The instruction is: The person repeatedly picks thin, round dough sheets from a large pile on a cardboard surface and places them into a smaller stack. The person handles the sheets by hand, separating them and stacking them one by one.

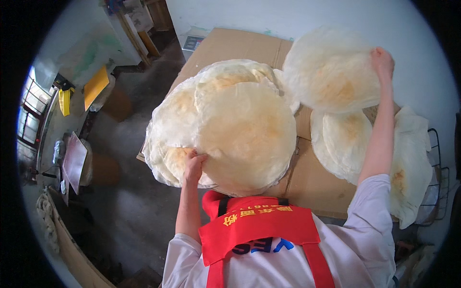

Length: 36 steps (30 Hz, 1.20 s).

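Large, thin round flatbreads with browned patches lie before me in an overlapping pile (173, 115) on a cardboard-covered table. My left hand (194, 166) pinches the left edge of the top flatbread (248, 133), which covers the pile's near right part. Up at the right, my right hand (383, 63) grips the right edge of another flatbread (329, 72), which appears raised above the table. Below that one, a smaller group of folded or stacked flatbreads (345, 144) rests on the cardboard. Thumb and fingers are closed on the bread in both hands.
Cardboard (248, 45) covers the table against the white wall. More flatbread (410, 169) drapes over a black wire rack (437, 172) at the right. A scale (192, 43) stands at the far left corner. Across the floor at left are a yellow board (96, 88) and a pale board (75, 162).
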Available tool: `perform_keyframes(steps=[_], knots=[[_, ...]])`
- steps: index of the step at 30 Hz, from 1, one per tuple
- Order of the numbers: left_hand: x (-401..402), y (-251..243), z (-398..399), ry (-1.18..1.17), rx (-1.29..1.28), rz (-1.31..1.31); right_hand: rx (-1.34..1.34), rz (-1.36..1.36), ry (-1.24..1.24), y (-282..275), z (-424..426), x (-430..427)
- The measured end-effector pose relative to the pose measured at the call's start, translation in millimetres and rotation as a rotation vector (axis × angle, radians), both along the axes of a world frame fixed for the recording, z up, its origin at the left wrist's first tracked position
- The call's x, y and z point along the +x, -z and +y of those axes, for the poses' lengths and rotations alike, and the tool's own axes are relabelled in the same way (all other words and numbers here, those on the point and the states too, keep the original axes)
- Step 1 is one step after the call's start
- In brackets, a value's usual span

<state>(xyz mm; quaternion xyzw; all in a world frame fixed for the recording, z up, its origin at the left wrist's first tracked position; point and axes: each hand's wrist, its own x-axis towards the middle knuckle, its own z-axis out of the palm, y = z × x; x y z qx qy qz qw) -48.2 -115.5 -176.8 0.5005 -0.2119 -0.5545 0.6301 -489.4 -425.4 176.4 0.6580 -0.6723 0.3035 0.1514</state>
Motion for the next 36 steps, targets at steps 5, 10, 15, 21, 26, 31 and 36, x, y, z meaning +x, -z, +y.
perform_keyframes(steps=[5,10,15,21,26,31,36], knots=[[-25,-4,17,-0.049,-0.051,0.272,-0.027,0.096,-0.248,-38,21,27],[-56,-33,59,0.015,-0.136,0.776,-0.107,0.132,-0.570,91,105,142],[-69,-50,42,0.226,-0.268,0.474,0.235,-0.046,-1.070,242,243,209],[-90,-89,26,0.185,-0.073,0.133,0.541,-0.405,-1.023,263,269,213],[-95,-66,19,0.093,-0.021,-0.063,0.666,-0.608,-0.971,268,275,209],[-113,-61,17,-0.121,-0.100,-0.240,0.767,-0.737,-0.996,273,279,207],[-110,-48,16,-0.105,-0.120,-0.046,0.709,-0.674,-0.996,286,279,207]])
